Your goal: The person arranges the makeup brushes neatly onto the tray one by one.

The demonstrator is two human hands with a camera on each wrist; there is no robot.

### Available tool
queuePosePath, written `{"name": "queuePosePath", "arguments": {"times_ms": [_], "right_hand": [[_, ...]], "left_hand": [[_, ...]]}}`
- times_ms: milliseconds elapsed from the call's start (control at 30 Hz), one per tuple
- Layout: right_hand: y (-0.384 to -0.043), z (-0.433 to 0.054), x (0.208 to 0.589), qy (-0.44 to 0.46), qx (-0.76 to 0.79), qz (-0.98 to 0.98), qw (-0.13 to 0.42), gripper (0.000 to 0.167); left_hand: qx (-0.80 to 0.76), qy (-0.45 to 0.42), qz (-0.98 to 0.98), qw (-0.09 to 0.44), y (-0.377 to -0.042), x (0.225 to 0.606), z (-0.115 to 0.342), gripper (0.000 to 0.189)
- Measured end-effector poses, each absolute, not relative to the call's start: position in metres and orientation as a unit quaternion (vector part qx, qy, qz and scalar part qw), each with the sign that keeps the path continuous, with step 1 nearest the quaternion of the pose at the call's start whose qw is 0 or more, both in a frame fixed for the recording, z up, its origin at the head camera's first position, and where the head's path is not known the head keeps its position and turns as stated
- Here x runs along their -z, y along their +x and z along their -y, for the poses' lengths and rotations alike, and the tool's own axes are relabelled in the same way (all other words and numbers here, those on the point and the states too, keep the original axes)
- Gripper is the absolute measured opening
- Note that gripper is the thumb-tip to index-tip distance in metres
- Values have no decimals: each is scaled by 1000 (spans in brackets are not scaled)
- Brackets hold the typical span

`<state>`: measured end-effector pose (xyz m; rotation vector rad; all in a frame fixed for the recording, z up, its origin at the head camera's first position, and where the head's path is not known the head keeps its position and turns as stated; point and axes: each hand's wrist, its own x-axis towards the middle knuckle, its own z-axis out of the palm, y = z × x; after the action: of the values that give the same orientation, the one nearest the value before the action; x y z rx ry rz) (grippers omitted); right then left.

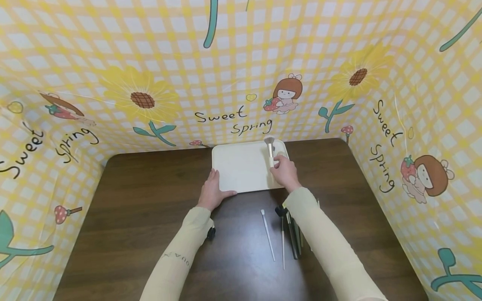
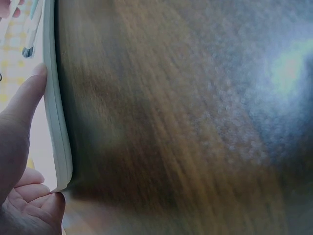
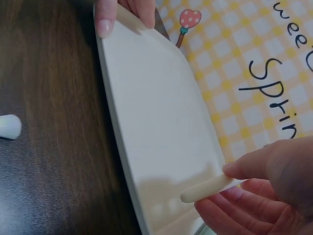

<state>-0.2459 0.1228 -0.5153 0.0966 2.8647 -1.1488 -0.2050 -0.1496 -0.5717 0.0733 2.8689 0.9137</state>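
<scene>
A cream tray (image 1: pixel 241 167) with a low rim lies toward the table's far edge. My left hand (image 1: pixel 211 192) grips its near left corner, thumb along the front rim and fingers at the left side. Over the tray's right part, my right hand (image 1: pixel 286 172) pinches a makeup brush (image 1: pixel 270 147) by its pale handle (image 3: pixel 208 188), bristles pointing away from me. Beneath that hand, a greenish piece (image 3: pixel 205 229) partly shows in the right wrist view. A dark-tipped brush (image 2: pixel 28 51) appears at the tray in the left wrist view.
On the dark wooden table (image 1: pixel 150 179), a slim pale brush (image 1: pixel 268 236), a thin brush (image 1: pixel 283 246) and a thicker dark one (image 1: pixel 292 238) lie near my right forearm. More are partly hidden under the sleeve. Yellow checked cloth (image 1: pixel 226 75) walls the back and sides.
</scene>
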Motion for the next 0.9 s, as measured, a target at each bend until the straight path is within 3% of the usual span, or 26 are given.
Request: {"name": "queuePosePath", "arguments": {"times_ms": [567, 900], "right_hand": [[-266, -118, 529, 52, 325, -942, 68, 40], [-262, -111, 533, 12, 266, -962, 58, 35]], "left_hand": [[-299, 26, -952, 65, -206, 572, 150, 117], [-305, 22, -950, 65, -205, 571, 150, 117]]}}
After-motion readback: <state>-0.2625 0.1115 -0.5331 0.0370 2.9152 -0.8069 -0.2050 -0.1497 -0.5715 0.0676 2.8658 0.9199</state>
